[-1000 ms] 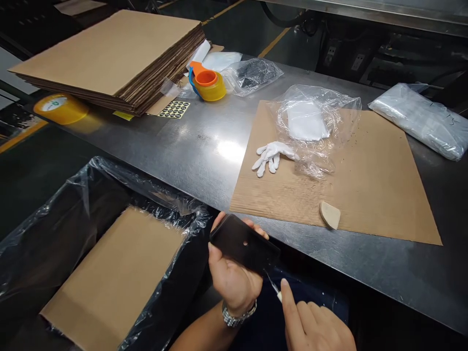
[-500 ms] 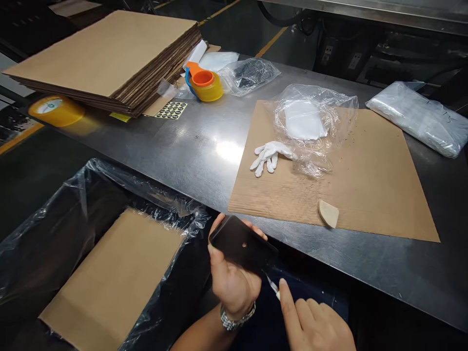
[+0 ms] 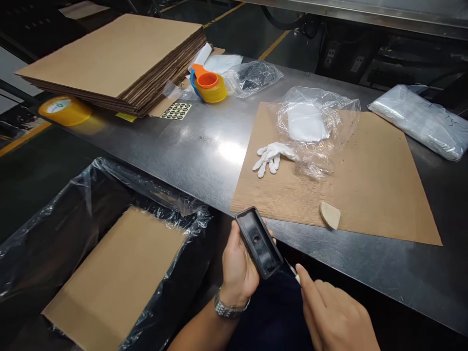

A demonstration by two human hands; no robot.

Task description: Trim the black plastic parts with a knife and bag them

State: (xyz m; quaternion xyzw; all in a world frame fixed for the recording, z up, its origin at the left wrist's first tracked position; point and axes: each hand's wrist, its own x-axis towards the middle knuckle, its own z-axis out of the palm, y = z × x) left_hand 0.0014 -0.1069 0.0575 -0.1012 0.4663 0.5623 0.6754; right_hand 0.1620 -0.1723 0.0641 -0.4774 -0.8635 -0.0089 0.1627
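My left hand (image 3: 239, 265) is closed around a black rectangular plastic part (image 3: 260, 243), a shallow tray-like shell with a small round hole in its floor. Its hollow side faces up towards me, tilted, just off the table's front edge. In my right hand (image 3: 332, 312) is a thin craft knife (image 3: 294, 274) with a pale handle, the index finger laid along it. The blade tip points at the lower right corner of the black part; whether it touches cannot be made out. On the cardboard sheet (image 3: 380, 195) beyond lie a white glove (image 3: 272, 158) and a beige wedge-shaped piece (image 3: 330, 215).
A clear bag with white sheets (image 3: 307, 122) rests on the cardboard. Stacked cardboard (image 3: 109, 53), a tape dispenser (image 3: 208, 85) and a yellow tape roll (image 3: 66, 109) are at the back left. A plastic-lined bin (image 3: 87, 195) with cardboard stands lower left; a wrapped plastic bundle (image 3: 420, 119) is right.
The black part has been turned over from its flat outer face to its hollow side and moved slightly right. My right hand with the knife has shifted right and a little up.
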